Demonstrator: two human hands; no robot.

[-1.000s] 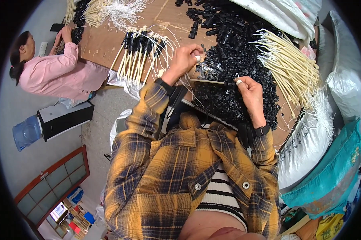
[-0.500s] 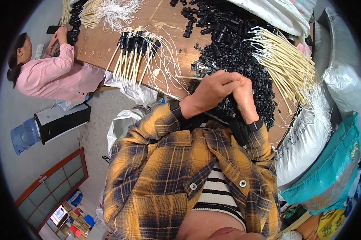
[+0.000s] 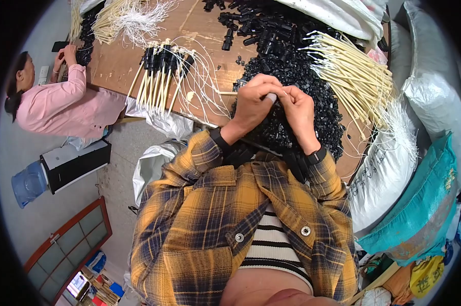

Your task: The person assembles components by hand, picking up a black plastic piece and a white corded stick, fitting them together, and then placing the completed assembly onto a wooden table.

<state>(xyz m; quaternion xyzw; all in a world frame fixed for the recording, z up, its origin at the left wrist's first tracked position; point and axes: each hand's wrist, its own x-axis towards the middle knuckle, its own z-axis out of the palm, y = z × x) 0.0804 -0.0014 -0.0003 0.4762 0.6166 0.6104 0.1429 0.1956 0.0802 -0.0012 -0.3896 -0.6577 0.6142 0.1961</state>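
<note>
Both my hands are raised over a pile of small black plastic parts [image 3: 325,122] near the table's front edge. My left hand [image 3: 252,104] is closed around a thin cream-coloured rod [image 3: 226,93], whose end sticks out on the left. Fingertips of my right hand [image 3: 300,115] are pinched together against the left hand's fingers. What lies between them is hidden. To the left, several cream rods fitted with black sockets [image 3: 164,61] lie in a row with thin white cords [image 3: 210,76] trailing from them.
Loose cream rods [image 3: 353,76] with white cords lie at the right. Larger black sockets [image 3: 266,38] are heaped at the back. White sacks [image 3: 388,178] and a teal sack [image 3: 419,204] crowd the right side. A person in pink [image 3: 57,104] works at the far left.
My right hand has opened out from its clasp over the left, and now meets it only at the fingertips. The whole view has shifted slightly.
</note>
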